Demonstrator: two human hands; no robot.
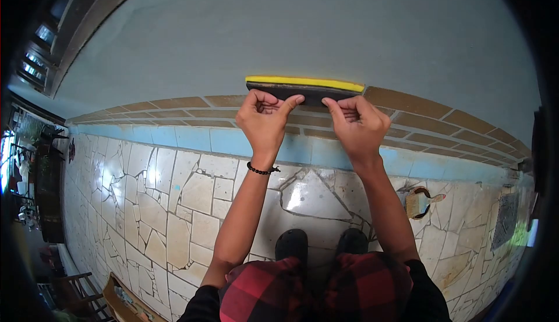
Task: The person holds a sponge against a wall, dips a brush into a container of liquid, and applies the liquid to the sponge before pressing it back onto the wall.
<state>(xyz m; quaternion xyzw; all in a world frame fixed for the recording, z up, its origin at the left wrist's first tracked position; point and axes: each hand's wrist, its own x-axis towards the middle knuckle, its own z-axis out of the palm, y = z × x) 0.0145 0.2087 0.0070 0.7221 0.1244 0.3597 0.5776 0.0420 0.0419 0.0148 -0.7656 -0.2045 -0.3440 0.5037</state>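
A long black float with a yellow layer along its far edge lies against the grey wall, just over the top row of brown brick shapes. My left hand pinches its left part between thumb and fingers, and a dark beaded bracelet circles that wrist. Near the other end, my right hand grips the same float with thumb and curled fingers. The float's underside is hidden.
A light blue band runs along the wall's foot. On the stone floor, a round container with a brush stands at the right. A cardboard box and wooden chair are at the lower left. My shoes are below.
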